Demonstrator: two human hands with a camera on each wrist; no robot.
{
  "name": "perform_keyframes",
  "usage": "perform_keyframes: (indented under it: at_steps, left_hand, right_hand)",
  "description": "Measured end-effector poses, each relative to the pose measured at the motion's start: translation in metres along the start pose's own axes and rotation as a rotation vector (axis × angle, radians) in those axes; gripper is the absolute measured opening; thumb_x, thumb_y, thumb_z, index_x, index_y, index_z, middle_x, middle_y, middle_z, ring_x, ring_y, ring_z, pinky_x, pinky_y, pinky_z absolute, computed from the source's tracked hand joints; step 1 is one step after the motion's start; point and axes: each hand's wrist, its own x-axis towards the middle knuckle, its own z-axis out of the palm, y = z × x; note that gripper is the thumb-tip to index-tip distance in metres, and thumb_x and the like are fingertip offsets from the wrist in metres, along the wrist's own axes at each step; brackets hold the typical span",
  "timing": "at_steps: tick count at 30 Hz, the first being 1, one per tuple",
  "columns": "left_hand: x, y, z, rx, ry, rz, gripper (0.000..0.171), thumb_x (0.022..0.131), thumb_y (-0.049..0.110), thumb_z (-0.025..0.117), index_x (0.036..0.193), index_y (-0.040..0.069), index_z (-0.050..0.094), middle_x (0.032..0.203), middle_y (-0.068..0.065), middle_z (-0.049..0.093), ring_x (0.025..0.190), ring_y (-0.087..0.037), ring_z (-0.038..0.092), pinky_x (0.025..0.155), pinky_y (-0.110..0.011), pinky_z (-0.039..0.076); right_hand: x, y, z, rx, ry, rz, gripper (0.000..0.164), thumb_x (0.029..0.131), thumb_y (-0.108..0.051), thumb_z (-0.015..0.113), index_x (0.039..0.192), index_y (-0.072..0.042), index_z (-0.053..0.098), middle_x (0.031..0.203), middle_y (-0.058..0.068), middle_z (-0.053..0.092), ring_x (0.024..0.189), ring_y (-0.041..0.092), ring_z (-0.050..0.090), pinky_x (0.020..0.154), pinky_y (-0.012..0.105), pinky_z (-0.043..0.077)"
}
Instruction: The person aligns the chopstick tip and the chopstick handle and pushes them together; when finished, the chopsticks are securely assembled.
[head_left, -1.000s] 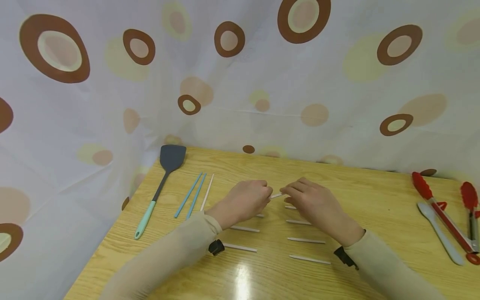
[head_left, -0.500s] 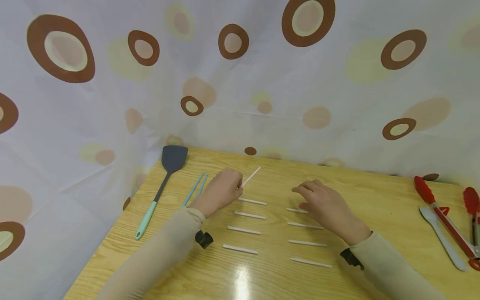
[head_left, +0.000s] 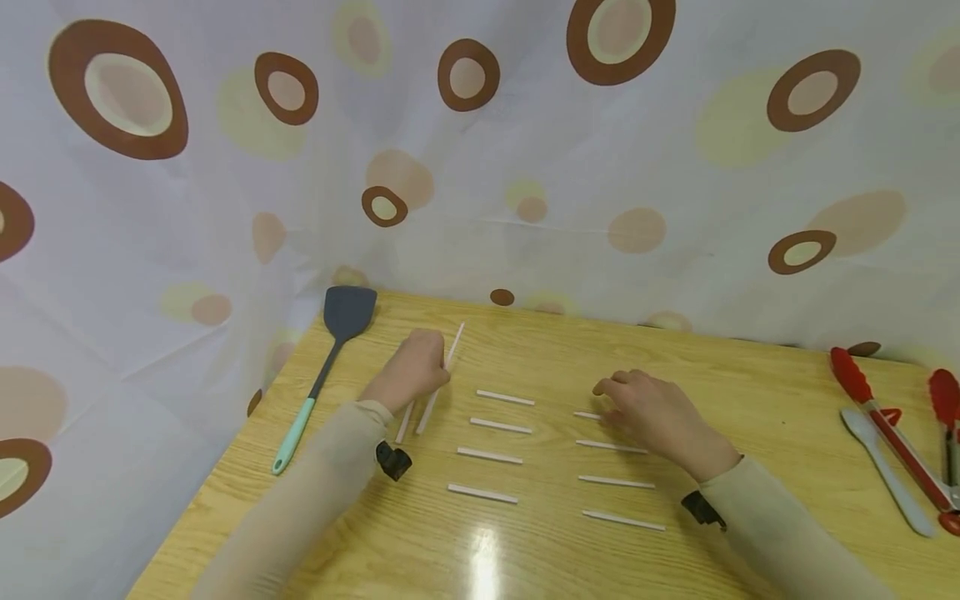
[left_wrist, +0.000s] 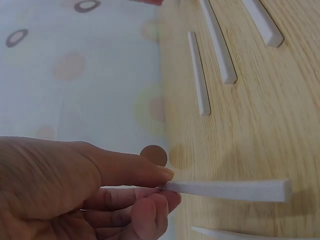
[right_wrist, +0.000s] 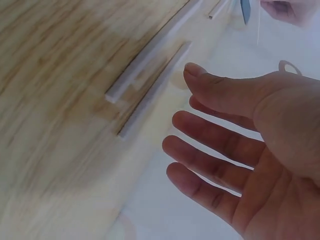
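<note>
My left hand (head_left: 408, 367) pinches a white chopstick (left_wrist: 230, 190) between thumb and fingertips at the left of the table. Its thicker square end points towards me. Close beside it another white chopstick (head_left: 405, 421) lies on the wood, partly covered by the hand. The blue chopsticks are hidden behind the left hand and sleeve. My right hand (head_left: 660, 417) holds nothing. Its fingers are loosely bent and spread in the right wrist view, above the far end of the right column of white chopsticks (head_left: 617, 482).
A left column of several white chopsticks (head_left: 490, 455) lies mid-table. At the far left is a dark spatula (head_left: 348, 312) with a mint handle. Red-tipped tongs (head_left: 851, 375), a second pair (head_left: 943, 396) and a grey spreader-like utensil (head_left: 885, 471) lie right. A patterned curtain (head_left: 540, 167) hangs behind.
The left hand has carried the white chopstick leftwards, away from the right hand, and swung it to point away from me. The right hand's fingers have left the chopstick, and it has shifted slightly right.
</note>
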Motion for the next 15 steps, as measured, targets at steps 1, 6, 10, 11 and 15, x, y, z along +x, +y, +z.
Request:
perform_keyframes:
  at_steps: [1, 6, 10, 11, 15]
  left_hand:
    - [-0.0001, -0.0009, 0.0002, -0.002, -0.008, -0.009, 0.037, 0.085, -0.007, 0.064, 0.056, 0.009, 0.048, 0.045, 0.003, 0.033, 0.042, -0.01, 0.029, 0.043, -0.024, 0.032]
    - [-0.0006, -0.004, 0.0027, 0.027, -0.051, -0.033, 0.042, 0.085, -0.007, 0.064, 0.056, 0.012, 0.04, 0.047, 0.004, 0.027, 0.044, -0.01, 0.025, 0.042, -0.024, 0.027]
    - [0.0001, -0.0062, 0.0058, 0.064, -0.083, -0.067, 0.036, 0.085, -0.007, 0.064, 0.06, 0.009, 0.044, 0.05, 0.001, 0.033, 0.045, -0.011, 0.031, 0.042, -0.023, 0.03]
    - [0.0001, -0.0067, 0.0065, 0.068, -0.09, -0.076, 0.032, 0.085, -0.006, 0.064, 0.062, 0.008, 0.047, 0.05, 0.0, 0.036, 0.045, -0.011, 0.033, 0.041, -0.023, 0.031]
    - [0.0006, -0.009, 0.009, 0.058, -0.109, -0.108, 0.02, 0.085, -0.007, 0.064, 0.071, 0.003, 0.054, 0.054, -0.004, 0.047, 0.044, -0.013, 0.04, 0.04, -0.023, 0.034]
  right_hand:
    - [-0.0004, 0.0006, 0.0004, 0.004, -0.013, 0.008, 0.036, 0.074, -0.013, 0.089, 0.104, -0.007, 0.07, 0.09, 0.005, 0.065, 0.073, 0.02, 0.062, 0.054, 0.031, 0.052]
    - [-0.001, 0.0034, 0.0035, 0.026, -0.075, 0.029, 0.031, 0.075, -0.009, 0.087, 0.101, -0.008, 0.069, 0.087, 0.002, 0.063, 0.067, 0.015, 0.06, 0.053, 0.028, 0.05]
    - [-0.0012, 0.0043, 0.0063, 0.029, -0.099, 0.048, 0.027, 0.077, -0.007, 0.085, 0.099, -0.008, 0.069, 0.084, 0.001, 0.062, 0.065, 0.014, 0.058, 0.053, 0.027, 0.049]
    - [-0.0013, 0.0045, 0.0071, 0.029, -0.101, 0.053, 0.026, 0.077, -0.007, 0.085, 0.098, -0.009, 0.069, 0.083, 0.0, 0.062, 0.065, 0.013, 0.058, 0.052, 0.027, 0.048]
    - [-0.0018, 0.0047, 0.0095, 0.023, -0.102, 0.06, 0.022, 0.078, -0.005, 0.084, 0.094, -0.011, 0.07, 0.08, -0.001, 0.06, 0.063, 0.012, 0.056, 0.052, 0.025, 0.047]
